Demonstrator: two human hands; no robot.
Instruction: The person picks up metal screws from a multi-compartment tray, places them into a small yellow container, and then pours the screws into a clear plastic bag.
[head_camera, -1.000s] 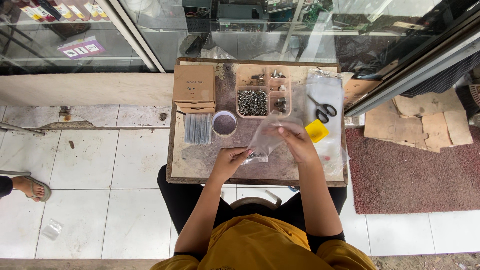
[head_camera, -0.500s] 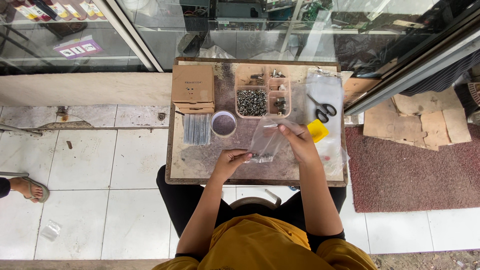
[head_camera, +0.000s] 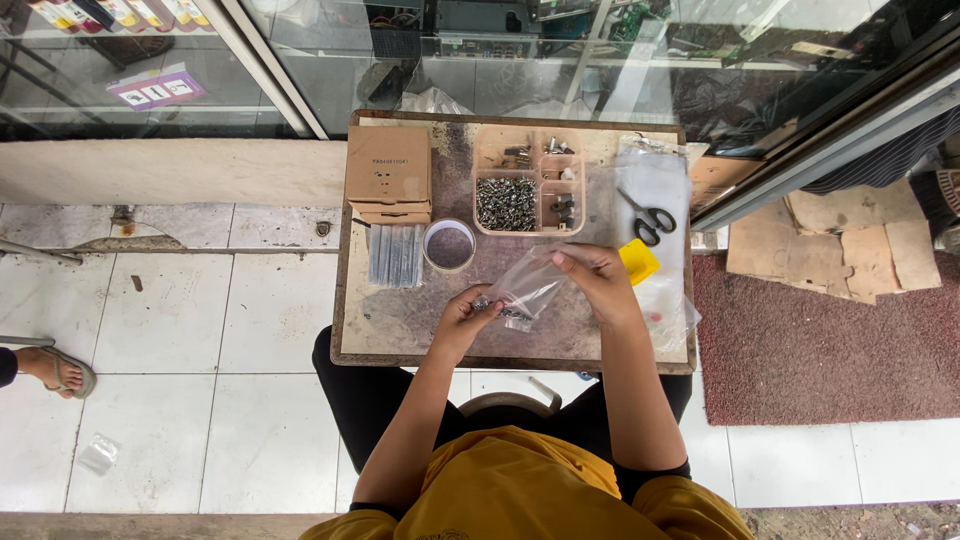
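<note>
- starting at the left of the small table (head_camera: 400, 330), a cardboard box (head_camera: 388, 170), a bundle of grey strips (head_camera: 396, 254) and a round tape roll (head_camera: 449, 245) lie.
- left hand (head_camera: 465, 318) is curled, fingertips pinched on the lower corner of a clear plastic bag (head_camera: 528, 288); whether it also grips small metal parts i cannot tell.
- the bag is thin, crinkled, see-through, stretched slantwise between both hands above the tabletop.
- right hand (head_camera: 597, 280) pinches its upper edge, near a yellow piece (head_camera: 638, 262) and scissors (head_camera: 650, 218).
</note>
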